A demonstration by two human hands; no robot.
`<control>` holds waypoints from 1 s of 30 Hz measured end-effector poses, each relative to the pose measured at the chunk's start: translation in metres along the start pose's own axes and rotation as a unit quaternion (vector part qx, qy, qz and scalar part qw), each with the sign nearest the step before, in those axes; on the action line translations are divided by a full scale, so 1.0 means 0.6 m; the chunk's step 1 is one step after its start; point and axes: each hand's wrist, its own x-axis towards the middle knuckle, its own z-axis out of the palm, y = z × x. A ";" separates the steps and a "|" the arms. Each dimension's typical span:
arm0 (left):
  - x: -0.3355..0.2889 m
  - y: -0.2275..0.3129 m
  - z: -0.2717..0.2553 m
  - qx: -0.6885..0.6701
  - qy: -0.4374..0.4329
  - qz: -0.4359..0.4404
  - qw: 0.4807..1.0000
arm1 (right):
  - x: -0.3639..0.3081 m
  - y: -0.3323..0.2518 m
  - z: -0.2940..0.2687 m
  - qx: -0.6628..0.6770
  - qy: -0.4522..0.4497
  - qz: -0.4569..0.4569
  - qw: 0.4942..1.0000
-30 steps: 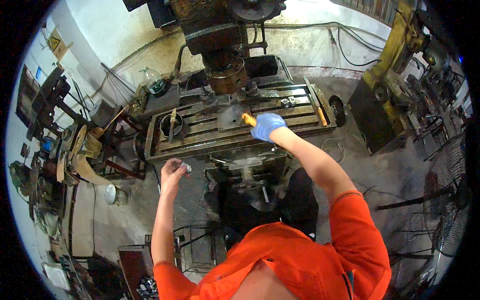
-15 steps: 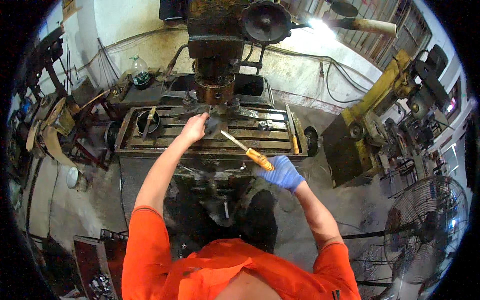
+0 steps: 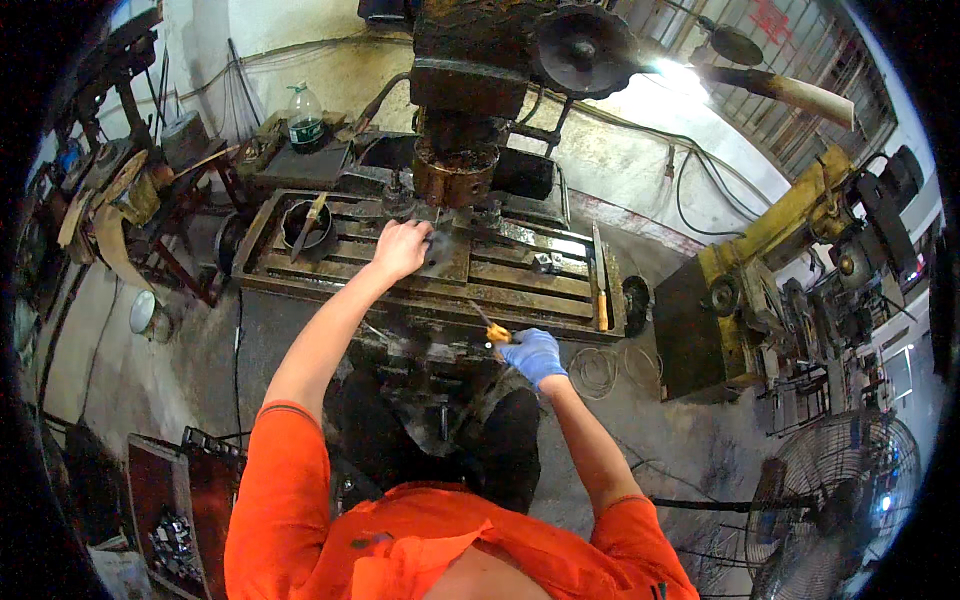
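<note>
My bare left hand [image 3: 402, 249] is over the slotted machine table [image 3: 345, 283], just below the rusty round spindle head [image 3: 456, 172]. Its fingers are curled beside a small dark part [image 3: 437, 252], which is blurred; what they grip is hard to make out. My right hand [image 3: 533, 355], in a blue glove, is closed round the yellow handle of a tool [image 3: 498, 334] with a slim metal shaft. The shaft points up and left toward the table's front edge. Motion smears the tool, so its exact kind is unclear.
On the table are a dark round pot [image 3: 305, 226] with a brush across it, a small metal block [image 3: 546, 262] and a yellow-handled file [image 3: 602, 285]. A yellow-green machine [image 3: 715, 320] stands right, near a caged fan [image 3: 835, 505]. A parts box [image 3: 170, 525] stands lower left.
The whole view has shifted. My right hand has drawn down and left with the tool, whose shaft is now farther from my left hand. My left hand stays by the dark part.
</note>
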 end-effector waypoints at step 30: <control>0.066 0.023 0.048 -0.024 0.010 -0.206 0.978 | -0.162 0.003 -0.521 0.285 0.537 -0.458 0.649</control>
